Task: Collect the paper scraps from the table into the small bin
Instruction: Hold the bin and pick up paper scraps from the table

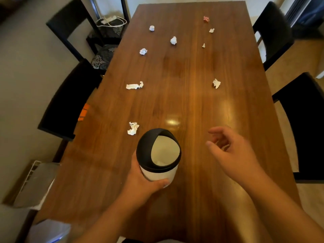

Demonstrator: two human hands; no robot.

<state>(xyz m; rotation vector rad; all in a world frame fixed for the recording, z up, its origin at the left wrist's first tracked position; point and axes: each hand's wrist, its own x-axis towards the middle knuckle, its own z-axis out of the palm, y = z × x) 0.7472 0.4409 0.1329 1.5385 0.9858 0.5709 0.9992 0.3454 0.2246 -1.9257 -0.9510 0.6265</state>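
Observation:
My left hand [146, 183] grips the white body of the small bin [158, 156], whose black domed lid has its opening tilted up toward me. A bit of white paper shows inside. My right hand [233, 151] hovers open just right of the bin, fingers spread, holding nothing. Several crumpled scraps lie on the wooden table [192, 102]: one [132, 128] close to the bin's upper left, a long one [134, 85] mid left, one [216, 83] mid right. Farther back lie white balls [143, 51], [173, 40], [151, 28] and a pink scrap [206, 18].
Black chairs stand along both long sides of the table [73, 100], [305, 123], [273, 32]. Two tiny white scraps [211, 30], [203, 45] lie at the far right. A grey-white container [50, 230] stands on the floor at the lower left.

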